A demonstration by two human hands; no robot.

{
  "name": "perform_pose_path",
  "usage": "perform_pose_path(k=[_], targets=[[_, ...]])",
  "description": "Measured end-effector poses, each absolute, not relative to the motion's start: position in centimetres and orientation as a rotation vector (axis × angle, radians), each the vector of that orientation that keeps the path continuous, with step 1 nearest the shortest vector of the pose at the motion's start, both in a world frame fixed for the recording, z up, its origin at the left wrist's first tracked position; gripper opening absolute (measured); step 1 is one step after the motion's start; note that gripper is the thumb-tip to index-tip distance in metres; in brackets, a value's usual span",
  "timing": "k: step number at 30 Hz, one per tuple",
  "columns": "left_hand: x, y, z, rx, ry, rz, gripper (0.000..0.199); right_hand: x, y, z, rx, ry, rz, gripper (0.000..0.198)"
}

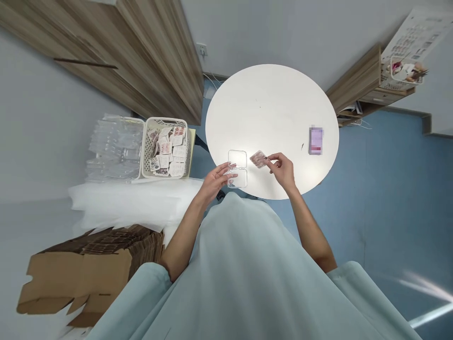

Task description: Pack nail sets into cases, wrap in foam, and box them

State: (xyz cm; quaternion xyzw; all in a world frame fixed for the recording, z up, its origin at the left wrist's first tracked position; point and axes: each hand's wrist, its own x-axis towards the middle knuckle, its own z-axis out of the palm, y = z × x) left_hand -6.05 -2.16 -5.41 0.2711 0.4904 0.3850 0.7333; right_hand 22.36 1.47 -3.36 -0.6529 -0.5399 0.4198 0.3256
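Plastic case (238, 159), purple object (316, 140), filled basket (146, 156)

We cannot make out the purple thing (316, 140) on the right of the table (269, 104), blurred into squares, nor what the tiny dark mark (302, 147) beside it is. Our right hand (282, 171) hides one corner of the small packet (258, 159). Print on the cards (178, 153) at left is too small to read. The picture's near edge cuts off our gown (240, 264).
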Motion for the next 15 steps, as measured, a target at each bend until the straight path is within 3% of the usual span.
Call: perform_pose_path(k=[6,15], targets=[[-3.1,-0.4,-5.0,0.653,1.001,0.801,0.061,22.6,0.7,0.3,-1.503,-1.503,1.375,0.042],[-1.0,0.0,-4.1,0.665,0.948,0.776,0.062,23.6,0.4,0.5,-1.516,-1.661,1.294,0.029]])
